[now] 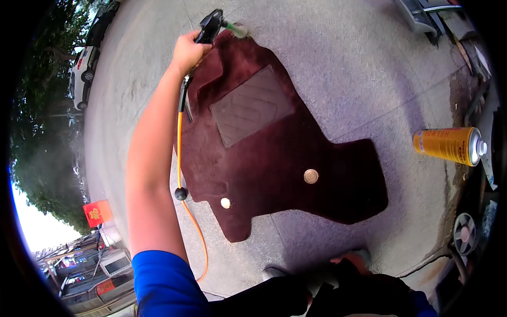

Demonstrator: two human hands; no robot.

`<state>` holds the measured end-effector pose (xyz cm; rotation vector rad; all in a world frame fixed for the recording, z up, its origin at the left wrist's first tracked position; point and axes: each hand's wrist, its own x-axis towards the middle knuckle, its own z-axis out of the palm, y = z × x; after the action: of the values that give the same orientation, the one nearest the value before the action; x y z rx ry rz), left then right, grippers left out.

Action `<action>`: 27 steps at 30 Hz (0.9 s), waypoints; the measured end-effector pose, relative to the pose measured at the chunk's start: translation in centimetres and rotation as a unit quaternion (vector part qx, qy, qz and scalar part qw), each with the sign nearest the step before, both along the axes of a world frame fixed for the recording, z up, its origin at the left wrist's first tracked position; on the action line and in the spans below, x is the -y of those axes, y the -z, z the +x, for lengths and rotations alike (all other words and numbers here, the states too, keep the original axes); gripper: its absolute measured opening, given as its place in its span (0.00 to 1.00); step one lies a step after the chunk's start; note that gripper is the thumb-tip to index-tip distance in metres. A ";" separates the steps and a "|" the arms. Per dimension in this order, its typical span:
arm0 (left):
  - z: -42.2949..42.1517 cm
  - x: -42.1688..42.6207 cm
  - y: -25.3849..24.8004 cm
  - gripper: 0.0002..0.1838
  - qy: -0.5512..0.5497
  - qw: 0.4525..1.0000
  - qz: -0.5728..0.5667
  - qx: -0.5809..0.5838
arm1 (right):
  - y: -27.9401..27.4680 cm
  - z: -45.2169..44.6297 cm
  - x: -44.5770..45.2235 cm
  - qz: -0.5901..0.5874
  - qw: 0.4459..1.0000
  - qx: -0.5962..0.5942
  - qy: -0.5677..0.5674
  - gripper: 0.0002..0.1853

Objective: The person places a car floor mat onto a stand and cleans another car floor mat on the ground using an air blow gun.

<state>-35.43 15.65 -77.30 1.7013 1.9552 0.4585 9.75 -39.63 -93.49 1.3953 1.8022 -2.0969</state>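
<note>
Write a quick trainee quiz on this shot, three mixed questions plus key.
1. Open: which hand grips the black spray gun?
2. True or false: the yellow can is apart from the maroon mat.
3. Fill in: a round black ____ sits on the yellow-orange hose.

Key: 1. The left hand. 2. True. 3. Ball.

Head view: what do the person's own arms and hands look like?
Left arm: short, plain blue sleeve ending above the elbow, forearm bare, no visible watch or markings. Left hand is ungloved. Right hand can't be made out clearly.
</note>
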 end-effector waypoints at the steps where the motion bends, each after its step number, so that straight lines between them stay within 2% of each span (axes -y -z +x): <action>1: -0.9 0.5 0.4 0.14 -0.010 1.000 0.022 -0.008 | -0.4 -0.1 -0.6 -0.029 1.000 0.009 0.007 0.18; 2: -1.9 1.0 0.6 0.09 -0.019 0.999 0.044 -0.015 | -0.5 -0.2 -0.8 -0.057 0.998 0.018 0.014 0.17; 4: -3.8 1.8 0.0 0.12 -0.041 0.997 0.042 -0.054 | -0.1 -0.2 0.3 -0.043 0.998 0.004 0.051 0.17; 5: -5.2 2.1 0.0 0.16 -0.054 0.989 0.039 -0.132 | 0.2 -0.1 0.7 -0.029 0.996 -0.007 0.087 0.16; 6: -6.2 2.2 0.1 0.20 -0.067 0.975 0.036 -0.209 | 0.3 0.1 0.7 -0.028 0.996 -0.008 0.088 0.16; 7: -6.9 2.2 0.2 0.20 -0.066 0.975 0.036 -0.210 | 0.4 0.2 0.6 0.028 0.996 -0.038 0.072 0.16; 8: -7.5 2.1 0.3 0.19 -0.084 0.962 0.020 -0.258 | 0.5 0.4 0.6 0.085 0.992 -0.068 0.057 0.16; 9: -7.2 2.1 0.0 0.19 -0.102 0.947 0.005 -0.306 | 0.8 0.4 1.0 0.085 0.992 -0.068 0.059 0.16; 10: -6.8 2.0 0.0 0.19 -0.101 0.947 0.006 -0.306 | 1.3 0.4 1.4 0.093 0.992 -0.069 0.053 0.17; 12: -5.1 1.7 0.4 0.17 -0.064 0.912 0.038 -0.404 | 1.4 0.4 1.5 0.102 0.991 -0.070 0.047 0.17; 13: -3.4 1.7 0.0 0.16 -0.046 0.919 0.053 -0.388 | 1.0 0.2 1.0 0.099 0.994 -0.046 0.013 0.17; 14: -1.6 1.5 -0.7 0.15 -0.033 0.945 0.039 -0.323 | 0.8 0.1 0.9 0.094 0.995 -0.022 -0.021 0.18; 15: 0.0 1.4 -1.2 0.15 -0.021 0.966 0.023 -0.257 | 0.8 0.3 1.0 0.092 0.995 -0.022 -0.021 0.18; 16: 0.9 1.3 -0.9 0.14 0.013 0.981 0.056 -0.183 | 0.9 0.5 1.1 0.092 0.994 -0.056 0.004 0.18; 18: 3.9 2.1 -2.2 0.12 0.025 0.999 -0.009 -0.020 | 0.8 0.6 0.9 0.092 0.991 -0.091 0.026 0.18; 22: 2.7 3.3 -1.9 0.12 0.033 0.998 -0.023 0.040 | 1.6 0.7 1.3 0.075 0.992 -0.088 0.043 0.18; 24: -0.4 4.3 -1.6 0.13 -0.049 0.997 0.006 -0.055 | 1.6 1.0 1.4 0.065 0.993 -0.090 0.046 0.18; 27: -5.5 5.1 -1.5 0.12 -0.091 0.991 -0.013 -0.099 | 0.6 0.8 0.7 0.071 0.986 -0.129 0.083 0.18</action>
<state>-40.89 10.58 -75.81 1.6114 2.2608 0.3360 10.57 -40.35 -94.12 1.4077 2.0289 -2.3728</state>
